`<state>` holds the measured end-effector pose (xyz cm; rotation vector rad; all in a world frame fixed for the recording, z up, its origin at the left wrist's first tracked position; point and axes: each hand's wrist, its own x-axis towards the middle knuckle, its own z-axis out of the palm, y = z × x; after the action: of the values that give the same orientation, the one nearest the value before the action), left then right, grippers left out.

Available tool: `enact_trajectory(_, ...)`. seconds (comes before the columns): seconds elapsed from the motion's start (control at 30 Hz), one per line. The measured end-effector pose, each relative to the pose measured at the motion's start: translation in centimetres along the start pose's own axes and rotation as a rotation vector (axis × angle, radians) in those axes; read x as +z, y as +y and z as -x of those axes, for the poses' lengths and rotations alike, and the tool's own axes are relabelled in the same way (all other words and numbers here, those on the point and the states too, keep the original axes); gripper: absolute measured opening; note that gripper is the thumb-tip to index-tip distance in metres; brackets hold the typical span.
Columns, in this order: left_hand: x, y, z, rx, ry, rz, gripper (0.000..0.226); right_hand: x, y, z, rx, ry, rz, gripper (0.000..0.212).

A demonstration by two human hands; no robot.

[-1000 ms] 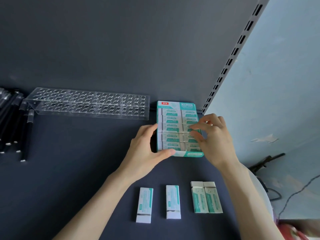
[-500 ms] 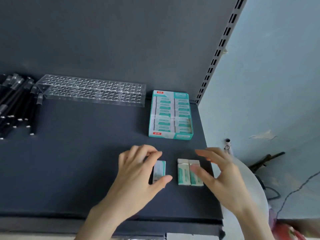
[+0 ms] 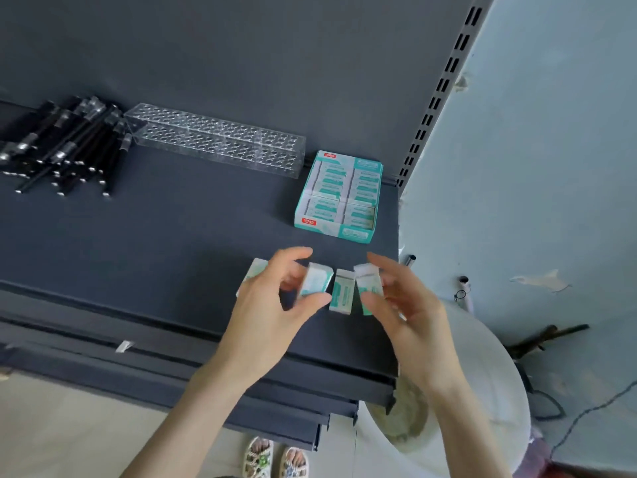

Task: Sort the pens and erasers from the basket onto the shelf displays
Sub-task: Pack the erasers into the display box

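1. Right then, your left hand (image 3: 272, 305) was half curled over the front part of the dark shelf (image 3: 138, 243). Its thumb and fingers pinched the tilted eraser (image 3: 315, 281) by its two ends.
2. Your right hand (image 3: 406, 305) was curled the same way near the shelf's right edge. It pinched the right eraser (image 3: 368, 286) between thumb and forefinger. Both hands were blurred, so you could not tell whether either eraser was clear of the shelf.
3. Between your two hands the middle eraser (image 3: 341, 291) lay flat on the shelf, just beside the two you held and gripped by neither hand.
4. The far-left eraser (image 3: 255, 272) lay on the shelf too, partly hidden behind the knuckles of your left hand.
5. Further back, the teal eraser box (image 3: 339, 196) sat open on the shelf near its right edge, packed with rows of wrapped erasers.
6. Left of the box, against the back panel, stood the clear pen rack (image 3: 220, 143), full of round holes.
7. Beside the rack's left end, the black pens (image 3: 62, 143) lay in a loose heap on the shelf.
8. Below the shelf's right corner a white round tub (image 3: 489, 367) showed behind your right forearm.
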<state>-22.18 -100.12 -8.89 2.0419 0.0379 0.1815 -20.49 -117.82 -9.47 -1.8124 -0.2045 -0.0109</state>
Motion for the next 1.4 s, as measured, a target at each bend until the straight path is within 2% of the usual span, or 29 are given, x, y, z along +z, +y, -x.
enact_trajectory(0.1,0.3,1.4,-0.1,-0.094,-0.017,0.371,0.021,0.0,-1.1,-0.6,0.047,-0.051,-0.212,0.043)
enact_trajectory(0.17,0.4,2.1,-0.8,-0.138,-0.008,0.471,0.014,0.0,-1.7,-1.2,0.052,-0.069,-0.230,0.040)
enact_trajectory(0.27,0.2,2.3,-2.1,-0.218,-0.003,0.489,0.008,0.1,-2.2,-2.3,0.060,-0.067,-0.245,0.024)
enact_trajectory(0.33,-0.2,2.1,-3.1,-0.222,-0.041,0.458,0.012,0.2,-2.5,-3.1,0.046,-0.105,-0.252,0.015)
enact_trajectory(0.43,-0.7,1.8,-4.5,-0.194,-0.061,0.434,0.013,0.7,-2.7,-4.4,0.040,-0.115,-0.241,0.015)
enact_trajectory(0.5,-1.0,1.4,-5.5,-0.189,-0.013,0.432,0.011,1.2,-2.6,-5.5,0.100,-0.061,-0.278,0.016)
enact_trajectory(0.6,-1.5,0.6,-7.1,-0.188,0.029,0.382,0.011,2.2,-2.3,-7.3,0.198,0.115,-0.311,0.019)
enact_trajectory(0.7,-2.1,0.0,-9.2,-0.170,0.002,0.302,0.010,3.2,-2.2,-9.2,0.239,0.222,-0.234,0.014)
enact_trajectory(0.9,-3.0,-1.8,-13.5,-0.106,-0.051,0.231,0.010,4.6,-1.9,-13.4,0.294,0.396,0.132,0.011)
enact_trajectory(1.0,-3.0,-3.0,-14.5,-0.140,-0.040,0.262,0.014,4.5,-1.9,-14.8,0.352,0.354,0.270,0.008)
enact_trajectory(1.07,-2.8,-3.3,-14.8,-0.194,-0.039,0.341,0.010,4.5,-2.0,-15.2,0.383,0.320,0.296,0.007)
enact_trajectory(1.13,-2.7,-3.6,-14.8,-0.225,-0.032,0.411,0.016,4.8,-1.9,-15.4,0.393,0.323,0.330,0.007)
enact_trajectory(1.3,-3.0,-3.9,-14.8,-0.200,0.000,0.468,0.009,5.5,-1.5,-15.6,0.358,0.371,0.360,0.017)
enact_trajectory(1.4,-3.1,-3.6,-14.7,-0.172,-0.009,0.518,0.007,6.1,-1.2,-15.3,0.292,0.413,0.405,0.016)
